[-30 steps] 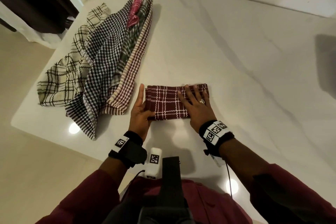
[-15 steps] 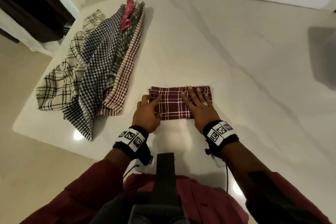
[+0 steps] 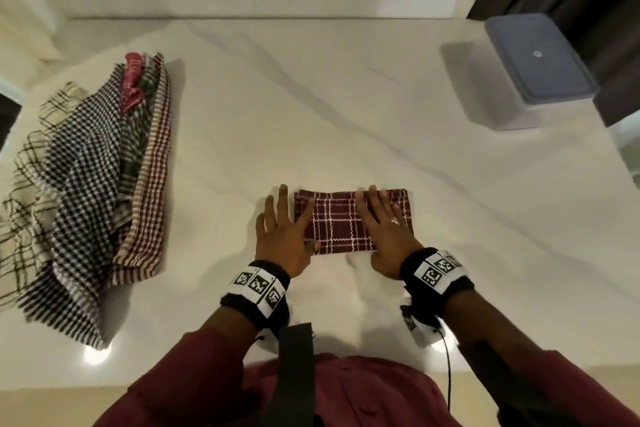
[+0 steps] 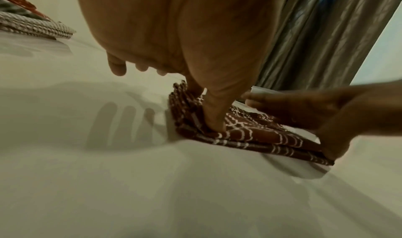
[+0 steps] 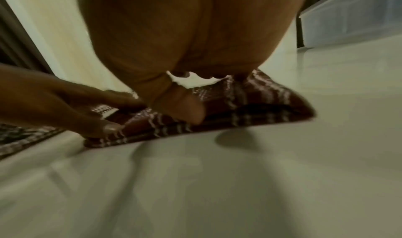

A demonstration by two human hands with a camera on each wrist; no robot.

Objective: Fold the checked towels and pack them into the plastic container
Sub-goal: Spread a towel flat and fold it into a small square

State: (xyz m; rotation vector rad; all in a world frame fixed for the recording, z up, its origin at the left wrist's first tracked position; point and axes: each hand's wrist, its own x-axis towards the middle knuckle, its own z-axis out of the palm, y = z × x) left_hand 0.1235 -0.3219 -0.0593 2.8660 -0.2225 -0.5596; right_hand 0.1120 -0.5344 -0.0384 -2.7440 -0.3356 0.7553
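Pressing down on the dark red checked towel (image 3: pixel 341 224), both hands lie flat with straight fingers. The towel is folded into a small thick block on the counter (image 3: pixel 346 114). The right hand (image 3: pixel 386 230) covers its right half, and the left hand (image 3: pixel 282 230) sits at its left edge, thumb on top. It looks soft, light and floppy, so the folds could fall open if it is lifted by one corner. A good hold would be both short ends at once, fingers under and thumbs on top. The plastic container (image 3: pixel 535 71), lid on, sits far past the right hand. More unfolded towels (image 3: pixel 90 184) lie beyond the left hand.
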